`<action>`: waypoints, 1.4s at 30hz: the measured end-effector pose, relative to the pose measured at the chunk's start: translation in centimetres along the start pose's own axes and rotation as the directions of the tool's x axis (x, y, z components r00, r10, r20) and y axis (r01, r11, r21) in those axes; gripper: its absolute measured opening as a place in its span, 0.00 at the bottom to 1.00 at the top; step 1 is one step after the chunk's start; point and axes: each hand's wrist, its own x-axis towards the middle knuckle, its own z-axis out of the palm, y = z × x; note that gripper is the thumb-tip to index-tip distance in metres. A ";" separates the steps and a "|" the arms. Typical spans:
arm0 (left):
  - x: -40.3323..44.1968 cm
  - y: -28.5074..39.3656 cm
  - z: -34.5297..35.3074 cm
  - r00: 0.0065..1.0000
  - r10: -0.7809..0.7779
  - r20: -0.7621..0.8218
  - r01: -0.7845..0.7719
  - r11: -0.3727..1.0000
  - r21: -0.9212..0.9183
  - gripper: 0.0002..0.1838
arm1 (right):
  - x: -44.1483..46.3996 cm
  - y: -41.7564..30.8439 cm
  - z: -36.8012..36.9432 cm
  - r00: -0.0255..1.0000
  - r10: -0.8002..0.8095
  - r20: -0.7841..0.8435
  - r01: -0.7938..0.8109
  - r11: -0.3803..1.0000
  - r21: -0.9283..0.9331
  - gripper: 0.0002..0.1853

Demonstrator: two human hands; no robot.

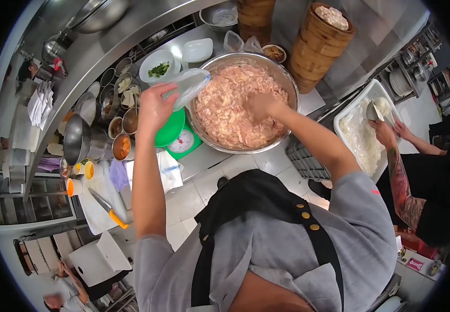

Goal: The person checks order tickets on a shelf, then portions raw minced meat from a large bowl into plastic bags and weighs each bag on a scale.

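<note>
My left hand (155,109) is closed on the edge of a see-through plastic bag (189,87), which hangs beside the bowl's left rim. A large metal bowl (293,86) holds a heap of pale pink chopped raw meat (225,109). My right hand (264,107) is down in the meat on the bowl's right side. It is blurred by motion and its fingers are partly hidden, so their pose does not show. Just below my left hand stands a green kitchen scale (186,141) with a round dial and a green pan (172,127).
A white bowl of chopped greens (159,68) sits behind my left hand. Bamboo steamers (316,54) rise right of the bowl. A knife (109,209) lies on a white cutting board (97,190). At right, another person scoops from a white tub (347,122).
</note>
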 end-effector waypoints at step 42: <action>2.3 -2.0 2.4 0.997 -0.077 0.029 0.078 0.997 -0.022 0.33 | 0.5 5.0 -4.0 0.965 0.071 -0.252 0.023 0.935 0.353 0.34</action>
